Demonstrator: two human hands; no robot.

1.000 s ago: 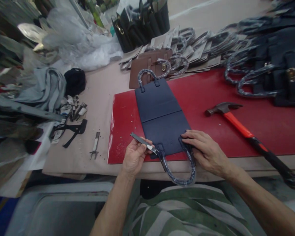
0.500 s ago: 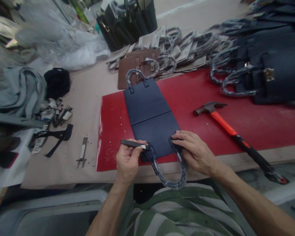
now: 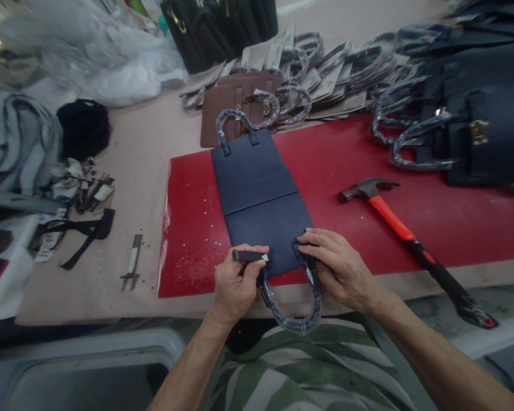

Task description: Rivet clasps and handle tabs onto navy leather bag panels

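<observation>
A navy leather bag panel (image 3: 261, 194) lies flat with a crease across its middle and a plastic-wrapped handle at each end. In my left hand (image 3: 235, 285) is a short dark bar-like tool (image 3: 247, 256) with a pale tip, pinched between thumb and fingers. That hand is at the left base of the near handle (image 3: 297, 322) and partly hides it. My right hand (image 3: 342, 265) grips the right base of the same handle, fingers on top; its thumb is mostly hidden. The far handle (image 3: 235, 117) overlaps a brown bag piece (image 3: 216, 114).
Under the panel is a red mat (image 3: 188, 211). A claw hammer (image 3: 394, 220) lies on the right, near the dark bags (image 3: 437, 103). Wrapped handles (image 3: 342, 74) are heaped behind. Leftward are a two-pronged metal tool (image 3: 132, 262), black straps (image 3: 89, 228) and plastic wrap (image 3: 111, 63).
My left hand has shifted right with the dark tool, further over the handle base. The right hand keeps its hold. The camera view has moved slightly.
</observation>
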